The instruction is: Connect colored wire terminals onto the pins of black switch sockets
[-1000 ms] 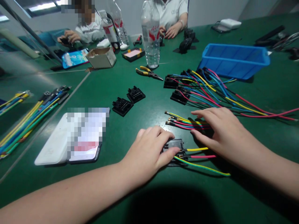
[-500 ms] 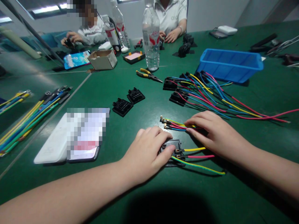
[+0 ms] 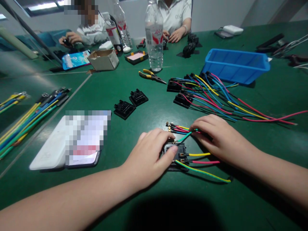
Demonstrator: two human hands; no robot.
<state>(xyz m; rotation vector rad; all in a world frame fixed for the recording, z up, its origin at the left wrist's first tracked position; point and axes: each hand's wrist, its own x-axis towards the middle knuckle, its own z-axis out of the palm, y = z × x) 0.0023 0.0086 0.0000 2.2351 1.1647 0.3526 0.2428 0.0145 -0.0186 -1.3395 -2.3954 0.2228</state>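
My left hand grips the left side of a black socket part lying on the green table. Yellow, red and green-yellow wires run from the part to the right. Pinched in the fingers of my right hand is a green wire, whose left end slants down to the part's upper edge by my left fingertips. Beneath that wire lies a bundle of coloured wires with metal terminals at the left; its other end is hidden under my right hand.
Two black parts, pliers, wired parts and a blue bin lie farther back. A white case and phone are at left, near wire bundles. Bottles stand before two people.
A green wire has come up off the bundle in my right fingers, its end now near the socket part. My left hand has barely moved. The whole view has shifted slightly.
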